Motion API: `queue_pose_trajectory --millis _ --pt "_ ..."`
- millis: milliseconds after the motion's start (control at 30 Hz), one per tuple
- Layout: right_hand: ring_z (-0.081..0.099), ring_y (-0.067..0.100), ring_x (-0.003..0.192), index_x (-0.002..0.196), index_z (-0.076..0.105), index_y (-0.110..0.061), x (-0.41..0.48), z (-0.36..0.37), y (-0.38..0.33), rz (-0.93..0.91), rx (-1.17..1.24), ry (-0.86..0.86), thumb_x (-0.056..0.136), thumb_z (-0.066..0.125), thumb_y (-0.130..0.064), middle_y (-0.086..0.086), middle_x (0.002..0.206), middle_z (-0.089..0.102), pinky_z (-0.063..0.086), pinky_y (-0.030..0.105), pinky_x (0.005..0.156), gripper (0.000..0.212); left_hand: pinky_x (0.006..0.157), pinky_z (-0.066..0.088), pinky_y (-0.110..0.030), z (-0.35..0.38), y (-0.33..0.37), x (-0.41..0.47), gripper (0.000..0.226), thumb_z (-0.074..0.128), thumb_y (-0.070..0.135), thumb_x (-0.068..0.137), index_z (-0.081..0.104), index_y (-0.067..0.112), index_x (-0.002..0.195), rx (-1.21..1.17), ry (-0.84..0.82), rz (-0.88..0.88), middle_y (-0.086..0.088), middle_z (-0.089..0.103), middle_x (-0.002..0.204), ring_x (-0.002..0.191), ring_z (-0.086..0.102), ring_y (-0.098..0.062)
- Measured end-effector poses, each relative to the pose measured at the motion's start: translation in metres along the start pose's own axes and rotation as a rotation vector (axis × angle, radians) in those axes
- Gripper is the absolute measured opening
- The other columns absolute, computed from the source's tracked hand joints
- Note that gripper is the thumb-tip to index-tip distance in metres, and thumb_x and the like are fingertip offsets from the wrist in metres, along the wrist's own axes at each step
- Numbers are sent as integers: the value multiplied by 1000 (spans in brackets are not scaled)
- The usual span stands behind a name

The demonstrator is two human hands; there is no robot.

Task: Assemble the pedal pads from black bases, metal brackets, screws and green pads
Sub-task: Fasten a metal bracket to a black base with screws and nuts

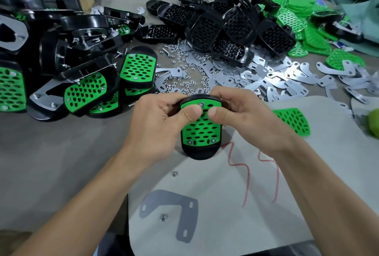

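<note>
Pedal pad (202,130) held by left hand (158,124), right hand (246,116); scrawl (238,165) illegible.

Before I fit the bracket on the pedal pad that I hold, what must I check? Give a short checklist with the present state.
1. Both the left hand and the right hand grip the pedal pad: ok.
2. Three screws sit in its green face: ok.
3. Screw ends out at the back: cannot tell, back hidden.
4. The metal bracket lies free on the board: ok.
5. A loose nut lies beside it: ok.
</note>
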State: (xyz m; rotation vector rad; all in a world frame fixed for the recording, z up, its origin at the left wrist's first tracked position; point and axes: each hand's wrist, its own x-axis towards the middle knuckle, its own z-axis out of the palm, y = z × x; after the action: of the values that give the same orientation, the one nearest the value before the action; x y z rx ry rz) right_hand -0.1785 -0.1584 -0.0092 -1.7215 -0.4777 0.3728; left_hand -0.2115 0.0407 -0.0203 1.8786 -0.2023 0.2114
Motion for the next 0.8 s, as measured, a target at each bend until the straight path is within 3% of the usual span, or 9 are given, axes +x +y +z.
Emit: queue_pose_trajectory --millis 100,167,300,367,500,567,633,700,800 --pt "65 17 74 90 72 -5 1 4 0 -47 123 67 87 68 -6 10 78 68 54 30 69 6 54 50 -29 3 2 0 13 74 29 89 80 18 94 13 21 18 -1 73 72 64 57 -2" --pt "68 18 76 91 76 -8 1 6 0 -85 153 111 86 69 1 10 80 72 58 32 72 12 55 48 -21 4 6 0 7 76 30 87 79 29 93 30 37 27 12 72 70 62 57 3" --pt "74 27 85 103 76 -6 2 5 -3 -121 121 156 88 71 0 16 93 78 61 40 81 17 69 62 -34 -5 12 5 23 81 30 76 77 37 96 44 -12 -30 11 78 80 74 74 -10" --pt "75 25 86 107 76 -5 1 3 -6 -121 104 184 89 72 -1 14 94 78 60 36 79 19 78 63 -40 -7 14 7 34 80 20 71 75 38 100 9 -87 -42 9 79 88 82 77 -14" --pt "76 23 88 108 77 -13 -2 4 -9 -130 34 213 86 75 -4 7 95 79 60 35 81 24 82 62 -44 -2 10 5 41 79 8 71 74 34 102 -36 -17 -7 7 79 91 85 76 -14" --pt "75 22 90 105 78 -17 -2 4 -10 -181 -87 269 82 78 -8 3 93 79 59 38 85 25 82 61 -43 -1 6 3 37 78 9 77 73 31 107 47 55 104 7 77 93 86 75 -14" --pt "73 15 91 101 78 -19 -6 4 -8 -245 -190 326 80 79 -6 -1 92 78 58 37 89 25 75 59 -37 -1 1 1 29 80 14 84 73 22 111 308 147 347 4 75 87 77 68 -16" --pt "73 6 94 101 78 -25 -12 6 -4 -251 -309 398 78 80 -2 -11 94 78 57 35 93 32 68 50 -26 1 -3 -4 28 82 5 84 76 10 110 577 208 599 -3 74 86 74 60 -15" --pt "69 -5 102 105 80 -23 -23 10 0 -164 -458 448 75 77 8 -19 103 75 53 23 99 43 87 51 -27 -1 -10 -10 30 71 -8 83 73 -2 113 769 62 796 -13 75 108 97 70 -22"
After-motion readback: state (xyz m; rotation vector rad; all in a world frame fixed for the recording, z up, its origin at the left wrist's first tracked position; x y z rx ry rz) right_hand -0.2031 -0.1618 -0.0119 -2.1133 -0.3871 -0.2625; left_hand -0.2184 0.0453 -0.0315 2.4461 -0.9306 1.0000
